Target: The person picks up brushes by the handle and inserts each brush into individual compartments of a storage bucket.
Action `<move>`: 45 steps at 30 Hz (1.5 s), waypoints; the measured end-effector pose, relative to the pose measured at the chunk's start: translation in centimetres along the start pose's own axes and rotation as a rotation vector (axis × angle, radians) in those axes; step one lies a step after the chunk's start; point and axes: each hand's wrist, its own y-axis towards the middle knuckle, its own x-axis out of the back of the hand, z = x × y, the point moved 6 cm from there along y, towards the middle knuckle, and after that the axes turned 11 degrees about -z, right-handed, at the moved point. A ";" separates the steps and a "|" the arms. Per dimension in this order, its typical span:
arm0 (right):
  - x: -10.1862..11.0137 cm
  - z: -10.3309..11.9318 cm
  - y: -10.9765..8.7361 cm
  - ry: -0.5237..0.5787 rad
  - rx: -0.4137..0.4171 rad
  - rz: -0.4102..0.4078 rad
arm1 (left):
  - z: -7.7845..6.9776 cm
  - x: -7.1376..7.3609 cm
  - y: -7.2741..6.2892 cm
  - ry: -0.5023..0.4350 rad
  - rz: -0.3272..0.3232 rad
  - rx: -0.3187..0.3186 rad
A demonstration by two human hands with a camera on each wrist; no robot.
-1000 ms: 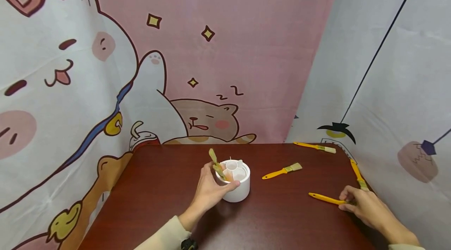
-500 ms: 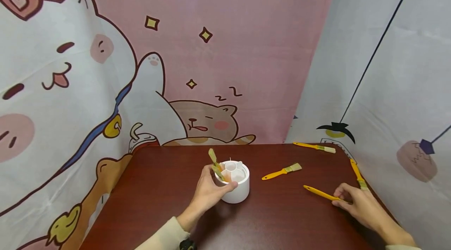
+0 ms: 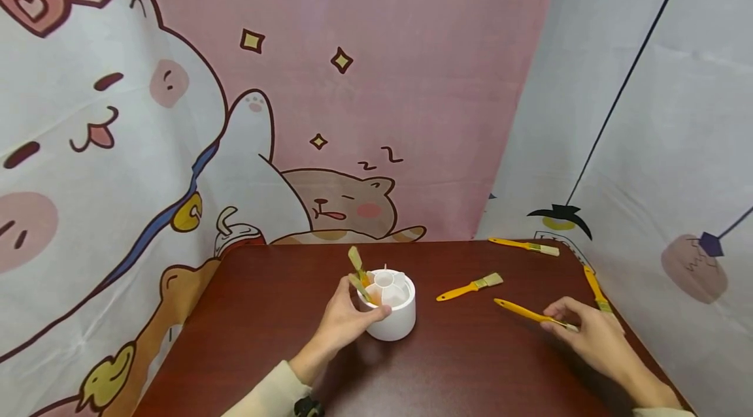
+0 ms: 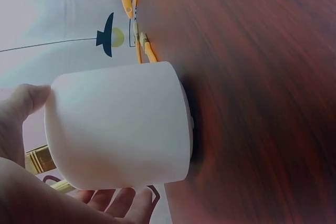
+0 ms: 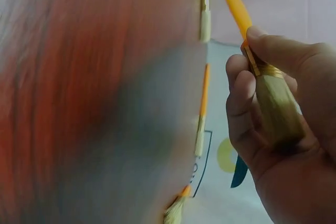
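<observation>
My left hand (image 3: 343, 319) grips the side of a white round holder (image 3: 395, 324) with several inner compartments, its thumb at the front of the rim. Two brushes (image 3: 355, 259) stand in the holder's left side, bristles up, close to the fingers. My right hand (image 3: 591, 338) pinches a paintbrush (image 3: 520, 310) with a yellow handle near its ferrule. That handle points left toward the holder, while the bristles (image 5: 281, 108) lie back inside the palm in the right wrist view. Seen from the left wrist, the holder's smooth wall (image 4: 118, 127) fills the middle.
One flat brush (image 3: 470, 287) lies between the holder and my right hand. Another brush (image 3: 525, 246) is at the back edge of the dark red table (image 3: 282, 312), and a third brush (image 3: 597, 287) lies along the right edge. Printed cloth (image 3: 423, 97) stands behind the table.
My right hand has lifted the brush and moved it left and slightly upward in view, toward the holder. The left hand keeps its grip on the holder with hardly any movement.
</observation>
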 end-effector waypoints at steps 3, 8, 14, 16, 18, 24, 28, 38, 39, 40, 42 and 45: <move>0.1 0.8 0.1 0.027 -0.004 -0.001 | 0.1 0.0 0.1 0.000 0.022 0.002; 0.1 2.6 0.2 0.109 0.009 0.001 | 0.0 0.1 0.2 -0.037 0.055 -0.003; 0.5 4.7 0.4 0.156 0.022 -0.055 | 0.1 0.0 0.4 -0.076 0.091 -0.005; 0.6 5.3 0.6 0.160 0.029 -0.080 | 0.1 0.0 0.4 -0.073 0.095 -0.005; 0.8 6.0 0.7 0.169 0.035 -0.103 | 0.1 0.0 0.4 -0.069 0.098 0.001; 1.4 7.9 1.1 0.250 0.023 -0.158 | 0.1 0.0 0.3 -0.065 0.103 0.012; 1.6 9.2 1.3 0.288 0.013 -0.181 | 0.1 -0.1 0.3 -0.074 0.111 0.011; 1.7 12.3 2.3 0.412 -0.011 -0.169 | -0.2 -0.1 0.2 -0.081 0.108 0.006; 1.7 12.7 2.4 0.427 -0.007 -0.167 | -0.2 -0.1 0.2 -0.082 0.105 0.006; 1.7 13.1 2.5 0.446 0.000 -0.162 | -0.2 -0.1 0.2 -0.081 0.099 0.007; 1.8 13.8 2.7 0.487 0.012 -0.154 | -0.3 -0.1 0.1 -0.067 0.082 0.004; 1.9 14.9 2.9 0.557 0.026 -0.148 | -0.5 -0.1 -0.1 -0.038 0.043 -0.008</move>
